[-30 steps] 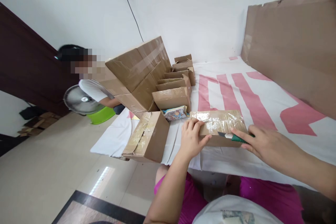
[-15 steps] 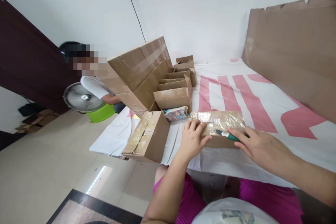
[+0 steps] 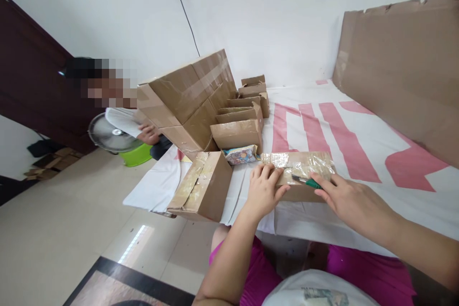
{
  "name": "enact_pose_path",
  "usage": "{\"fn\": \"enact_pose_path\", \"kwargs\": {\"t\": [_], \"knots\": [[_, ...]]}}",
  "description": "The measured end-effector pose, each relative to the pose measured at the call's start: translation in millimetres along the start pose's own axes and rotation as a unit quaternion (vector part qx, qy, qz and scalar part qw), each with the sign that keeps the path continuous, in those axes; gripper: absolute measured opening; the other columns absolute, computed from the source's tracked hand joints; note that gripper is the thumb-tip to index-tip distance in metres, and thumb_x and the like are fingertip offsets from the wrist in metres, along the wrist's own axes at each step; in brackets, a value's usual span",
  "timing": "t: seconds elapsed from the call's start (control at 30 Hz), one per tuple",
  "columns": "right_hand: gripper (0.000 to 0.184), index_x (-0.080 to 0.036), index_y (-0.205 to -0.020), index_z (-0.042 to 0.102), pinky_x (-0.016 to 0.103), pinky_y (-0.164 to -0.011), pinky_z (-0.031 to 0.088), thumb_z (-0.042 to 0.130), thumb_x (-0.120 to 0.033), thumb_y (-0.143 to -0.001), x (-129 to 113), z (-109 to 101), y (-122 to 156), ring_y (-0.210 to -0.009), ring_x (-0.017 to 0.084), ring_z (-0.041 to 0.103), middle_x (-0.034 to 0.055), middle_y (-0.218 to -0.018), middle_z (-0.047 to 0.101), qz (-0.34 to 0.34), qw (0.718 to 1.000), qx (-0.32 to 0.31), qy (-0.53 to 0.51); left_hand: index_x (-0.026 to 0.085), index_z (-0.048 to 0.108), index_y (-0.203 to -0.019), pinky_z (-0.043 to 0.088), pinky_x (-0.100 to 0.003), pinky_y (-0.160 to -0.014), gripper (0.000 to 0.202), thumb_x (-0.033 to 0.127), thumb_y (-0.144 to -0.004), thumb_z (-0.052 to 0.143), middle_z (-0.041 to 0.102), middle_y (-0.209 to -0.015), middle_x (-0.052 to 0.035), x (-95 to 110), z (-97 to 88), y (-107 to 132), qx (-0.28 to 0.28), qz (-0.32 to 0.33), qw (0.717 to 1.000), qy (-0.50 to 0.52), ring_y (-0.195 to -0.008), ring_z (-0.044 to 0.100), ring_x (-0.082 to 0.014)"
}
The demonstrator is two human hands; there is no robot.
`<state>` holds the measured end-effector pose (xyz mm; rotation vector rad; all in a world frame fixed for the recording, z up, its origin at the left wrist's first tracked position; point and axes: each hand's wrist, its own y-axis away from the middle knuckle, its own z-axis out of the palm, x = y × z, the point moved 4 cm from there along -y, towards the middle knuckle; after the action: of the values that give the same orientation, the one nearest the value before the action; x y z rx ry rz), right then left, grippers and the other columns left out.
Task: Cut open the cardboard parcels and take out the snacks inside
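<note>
A taped cardboard box (image 3: 301, 194) lies in front of me on the cloth-covered table. My left hand (image 3: 264, 186) grips its left end, fingers over the top and thumb toward the front edge. My right hand (image 3: 339, 192) is closed around a green utility knife (image 3: 313, 183). The knife's blade points left, at the shiny tape (image 3: 311, 162) on the box top; whether it is in the tape, I cannot tell. Just behind the box's left end is a small patterned packet (image 3: 241, 155). Left of my left hand stands another taped box (image 3: 206, 186).
Several open cardboard boxes (image 3: 236, 135) stand in a row behind the packet, beside stacked large cartons (image 3: 190, 100). A big cardboard sheet (image 3: 398, 57) borders the right side. A co-worker (image 3: 122, 119) sits beyond the cartons, near a fan (image 3: 102, 134) and a green stool (image 3: 138, 155).
The knife has shifted slightly left along the box top, its blade now lying flatter. My left hand stays put. The co-worker has leaned left and raised a hand.
</note>
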<state>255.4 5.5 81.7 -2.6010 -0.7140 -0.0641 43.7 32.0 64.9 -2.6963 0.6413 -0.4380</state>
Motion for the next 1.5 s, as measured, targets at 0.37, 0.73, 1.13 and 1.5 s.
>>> {"fn": "enact_pose_path", "kwargs": {"t": [0.37,0.73,1.13,1.5], "knots": [[0.046,-0.019,-0.127,0.062,0.030,-0.046,0.044,0.031,-0.042,-0.102,7.9,2.1,-4.0,-0.059,0.019,0.066,0.0086,-0.091,0.073,0.037,0.995,-0.058,-0.066,0.023,0.055,-0.128,0.040,-0.048,-0.098,0.047,0.050,-0.090,0.059,0.057,-0.125,-0.0103,-0.3,0.9,0.5,0.007,-0.010,1.000,0.001,-0.117,0.046,-0.0305],[0.043,-0.019,-0.125,0.062,0.030,-0.052,0.037,0.034,-0.042,-0.101,-2.5,4.8,-2.9,-0.058,0.018,0.058,0.0064,-0.081,0.061,-0.007,0.998,0.042,0.041,0.022,0.056,-0.126,0.040,-0.049,-0.097,0.046,0.050,-0.090,0.057,0.057,-0.126,-0.0107,1.3,-0.3,0.6,0.004,-0.011,1.000,-0.024,-0.115,0.045,-0.0311],[0.045,-0.018,-0.130,0.056,0.028,-0.049,0.046,0.028,-0.041,-0.103,-2.8,19.5,-1.8,-0.063,0.018,0.067,0.0088,-0.092,0.070,0.065,0.995,0.021,-0.071,0.021,0.052,-0.131,0.040,-0.049,-0.098,0.049,0.046,-0.089,0.061,0.056,-0.127,-0.0118,0.2,2.4,2.3,0.024,-0.014,0.999,-0.025,-0.117,0.045,-0.0317],[0.048,-0.017,-0.130,0.058,0.030,-0.047,0.041,0.028,-0.043,-0.102,0.7,11.9,-7.9,-0.062,0.020,0.063,0.0096,-0.088,0.068,0.090,0.994,0.035,-0.044,0.022,0.053,-0.130,0.041,-0.049,-0.097,0.048,0.046,-0.089,0.062,0.056,-0.127,-0.0115,1.3,3.8,3.5,0.030,-0.019,0.999,-0.028,-0.116,0.047,-0.0313]]}}
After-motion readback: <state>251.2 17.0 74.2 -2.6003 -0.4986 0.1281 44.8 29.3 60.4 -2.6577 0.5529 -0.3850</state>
